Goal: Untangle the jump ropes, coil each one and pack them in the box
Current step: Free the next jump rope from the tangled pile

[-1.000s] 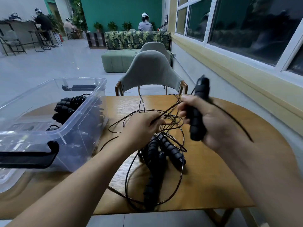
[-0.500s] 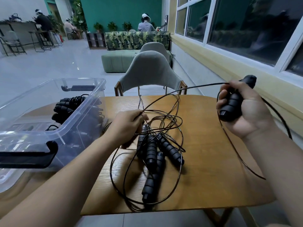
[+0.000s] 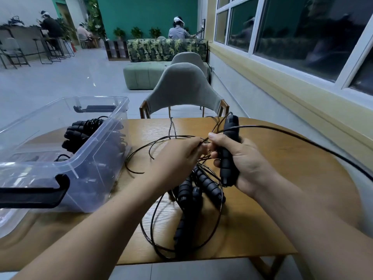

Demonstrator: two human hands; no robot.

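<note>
My right hand point(image 3: 240, 160) grips a black ribbed jump-rope handle point(image 3: 228, 156) upright above the wooden table point(image 3: 282, 178). Its thin black cord point(image 3: 302, 136) arcs off to the right past the table edge. My left hand point(image 3: 177, 156) pinches a strand of black cord right beside my right thumb. Below both hands lies a tangle of black cords with several ribbed handles point(image 3: 191, 197). The clear plastic box point(image 3: 84, 158) stands at the left and holds coiled ropes with black handles point(image 3: 80, 130).
A grey upholstered chair point(image 3: 183, 89) stands at the far side of the table. The box has black latch handles point(image 3: 32, 195) front and back. A yellow wall with windows runs along the right. People sit far back in the room.
My right hand swung out to the right with the handle, drawing cord along, then came back to the middle. My left hand moved from the pile up to meet it and pinches the cord.
</note>
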